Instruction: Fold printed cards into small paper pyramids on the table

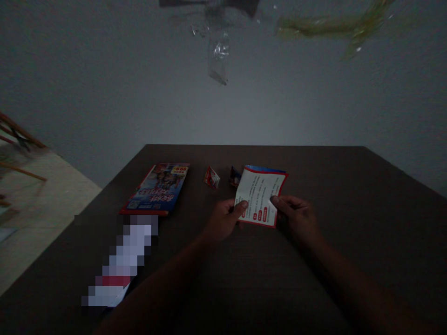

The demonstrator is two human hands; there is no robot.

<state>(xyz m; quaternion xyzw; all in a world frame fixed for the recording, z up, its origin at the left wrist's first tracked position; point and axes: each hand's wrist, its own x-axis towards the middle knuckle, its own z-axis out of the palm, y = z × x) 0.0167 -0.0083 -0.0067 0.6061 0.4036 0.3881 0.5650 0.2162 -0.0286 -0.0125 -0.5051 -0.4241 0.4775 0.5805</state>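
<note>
Apparently so most print shows, the left hand (223, 221) and right hand (301, 217) pinch the card (260, 193) by its side edges, fingers closed on it above the worktop (324, 172); 2 folded scraps (211, 178) sit between it and the book (157, 188).

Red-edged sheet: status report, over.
Left hand, right hand gripping opposite sides. Red-edged sheet curved, text facing camera. Small dark folded piece partly hidden behind it.

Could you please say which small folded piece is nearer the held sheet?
The dark piece, seen beside the sheet; the red-and-white piece lies farther left.
</note>
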